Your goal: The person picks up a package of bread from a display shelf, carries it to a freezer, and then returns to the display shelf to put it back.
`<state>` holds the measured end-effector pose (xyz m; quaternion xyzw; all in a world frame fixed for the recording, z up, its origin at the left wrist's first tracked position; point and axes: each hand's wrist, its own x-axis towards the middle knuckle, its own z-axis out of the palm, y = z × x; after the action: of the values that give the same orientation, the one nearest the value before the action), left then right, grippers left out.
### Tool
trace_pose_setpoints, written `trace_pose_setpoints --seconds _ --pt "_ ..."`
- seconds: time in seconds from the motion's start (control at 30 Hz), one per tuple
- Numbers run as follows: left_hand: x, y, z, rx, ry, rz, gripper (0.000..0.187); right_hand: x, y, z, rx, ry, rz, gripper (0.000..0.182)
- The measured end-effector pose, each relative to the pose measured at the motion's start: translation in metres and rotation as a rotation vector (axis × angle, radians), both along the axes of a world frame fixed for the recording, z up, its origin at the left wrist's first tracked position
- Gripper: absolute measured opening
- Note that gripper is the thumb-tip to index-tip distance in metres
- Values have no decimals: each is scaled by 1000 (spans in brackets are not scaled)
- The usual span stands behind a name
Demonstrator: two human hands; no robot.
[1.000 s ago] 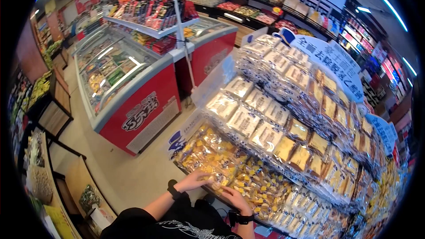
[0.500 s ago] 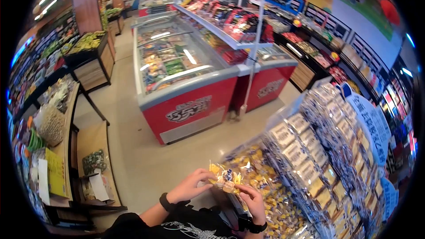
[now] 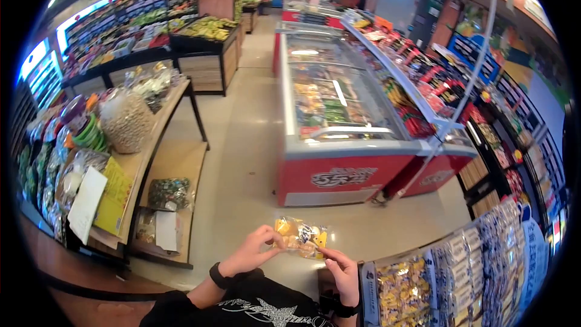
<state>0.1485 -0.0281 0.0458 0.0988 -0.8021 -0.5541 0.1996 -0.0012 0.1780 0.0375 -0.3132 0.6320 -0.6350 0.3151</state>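
Supermarket aisle, freezer point(image 3: 339, 115) ahead of hands. Left hand point(image 3: 251, 253), right hand point(image 3: 342, 269) pinch snack bag point(image 3: 299, 237) edges; looks light, crinkly, slippery, crushable.

A long chest freezer point(image 3: 339, 139) with a red front and glass lids stands in the middle of the shop floor point(image 3: 242, 145). Just right of the freezer, a shelf of red packets point(image 3: 417, 82) runs along its length. Left of the freezer, across the aisle, a wooden stand point(image 3: 163, 163) carries a netted sack point(image 3: 124, 122), bagged goods and paper sheets point(image 3: 88, 203). Behind the freezer on the left, a crate of bananas point(image 3: 209, 27) sits near wall shelves. Right of and nearer than the freezer, a rack of packaged snacks point(image 3: 460, 272) fills the corner.
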Motion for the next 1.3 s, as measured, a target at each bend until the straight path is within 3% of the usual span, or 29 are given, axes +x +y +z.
trace_pose_setpoints --seconds 0.3,0.5,0.6,0.67,0.9,1.03,1.13,1.3 --pt "73 -65 15 -27 -71 304 10 8 -122 10 7 -40 314 27" --pt "85 -90 -4 188 -42 523 10 -1 -196 7 3 -159 506 33" --pt "79 -110 4 126 -29 556 9 -13 -238 0 -19 -293 516 37" --pt "67 -124 5 233 30 605 8 -29 -264 -12 44 -332 539 39" --pt "12 -185 28 99 -25 635 8 -86 -339 -2 -3 -292 549 40" --pt "-20 -213 26 37 -60 623 9 -121 -369 -1 15 -318 521 29" --pt "-39 -232 18 21 -64 587 10 -147 -382 -11 110 -253 580 6" --pt "-64 -265 15 99 -94 551 14 -169 -405 -18 146 -224 655 3"
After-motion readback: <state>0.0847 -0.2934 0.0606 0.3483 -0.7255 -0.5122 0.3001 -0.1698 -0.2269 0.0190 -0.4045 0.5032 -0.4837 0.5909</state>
